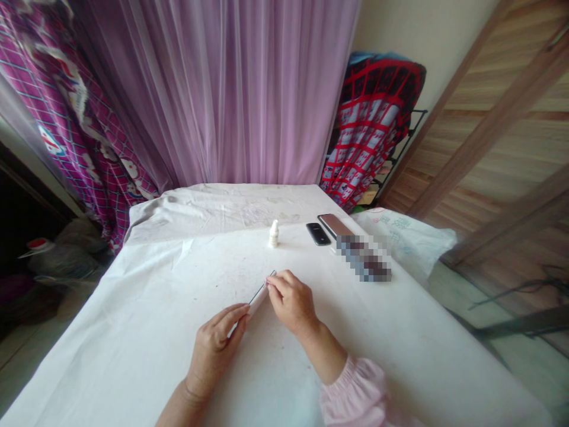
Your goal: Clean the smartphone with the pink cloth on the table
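Note:
A thin, pale strip with a dark edge [258,300] is held at a slant just above or on the white-covered table; its exact kind is hard to make out. My left hand [217,335] pinches its near end between thumb and fingers. At the far end, the fingertips of my right hand [291,302] are closed on it. Beyond both hands stands a small white bottle [274,233], upright with a narrow cap.
A small black device [317,233] and a larger phone-like slab [334,226] lie at the right, beside a blurred-out patch [364,258]. A plastic bag [402,237] hangs over the right edge. Purple curtains [231,89] close off the table's far side.

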### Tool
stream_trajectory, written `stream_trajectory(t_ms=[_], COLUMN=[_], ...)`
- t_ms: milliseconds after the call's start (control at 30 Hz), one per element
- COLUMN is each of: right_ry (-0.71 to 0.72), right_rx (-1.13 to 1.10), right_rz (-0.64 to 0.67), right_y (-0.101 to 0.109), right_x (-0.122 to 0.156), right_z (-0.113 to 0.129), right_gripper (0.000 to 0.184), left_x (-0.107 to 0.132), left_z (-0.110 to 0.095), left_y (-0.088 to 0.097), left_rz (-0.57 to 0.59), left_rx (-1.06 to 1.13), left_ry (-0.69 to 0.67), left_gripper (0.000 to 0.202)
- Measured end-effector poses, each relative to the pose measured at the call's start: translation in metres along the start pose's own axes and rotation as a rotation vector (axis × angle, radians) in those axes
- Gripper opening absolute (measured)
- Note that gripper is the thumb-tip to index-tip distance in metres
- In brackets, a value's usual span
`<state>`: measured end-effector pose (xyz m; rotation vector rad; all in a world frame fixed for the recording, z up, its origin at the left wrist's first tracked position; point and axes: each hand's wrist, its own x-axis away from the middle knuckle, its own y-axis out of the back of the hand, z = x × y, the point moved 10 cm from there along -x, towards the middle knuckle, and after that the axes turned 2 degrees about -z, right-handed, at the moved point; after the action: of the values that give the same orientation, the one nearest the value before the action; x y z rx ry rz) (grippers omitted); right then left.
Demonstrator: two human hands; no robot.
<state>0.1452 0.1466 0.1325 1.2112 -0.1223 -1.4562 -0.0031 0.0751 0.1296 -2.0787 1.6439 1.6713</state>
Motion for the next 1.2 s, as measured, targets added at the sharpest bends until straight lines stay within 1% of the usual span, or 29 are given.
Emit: stream_trajectory(t_ms=[133, 267, 533, 833, 1033, 1200], right_ry=[0.041, 0.055, -0.001, -0.056, -0.068, -0.047], right_rx=[-0.026, -0.049, -0.036, 0.038, 0.018, -0.026], right_rz=[0.005, 0.011, 0.015, -0.018, -0.014, -0.017], right_y=[-0.001, -0.002, -0.001, 0.001, 0.002, 0.005], right_x=[0.003, 0.005, 0.000, -0.006, -0.008, -0.004], right_z=[0.013, 0.016, -0.001, -0.021, -0.027, -0.024], right_gripper=[0.022, 0.023, 0.022, 0.021, 0.020, 0.021], left_x=[0.000, 0.000, 0.002, 0.001, 0.002, 0.003], left_z=[-0.001, 0.000, 0.001, -0.001, 0.005, 0.015], left_y=[0.001, 0.001, 0.000, 0.000, 0.002, 0.001], left_rz=[-0.014, -0.015, -0.005, -0.013, -0.023, -0.046], left_rx=[-0.002, 0.003, -0.018, -0.011, 0.030, 0.096], left_ry=[-0.002, -0.002, -0.015, -0.015, 0.024, 0.114], left_gripper=[0.015, 0.015, 0.015, 0.015, 0.015, 0.014])
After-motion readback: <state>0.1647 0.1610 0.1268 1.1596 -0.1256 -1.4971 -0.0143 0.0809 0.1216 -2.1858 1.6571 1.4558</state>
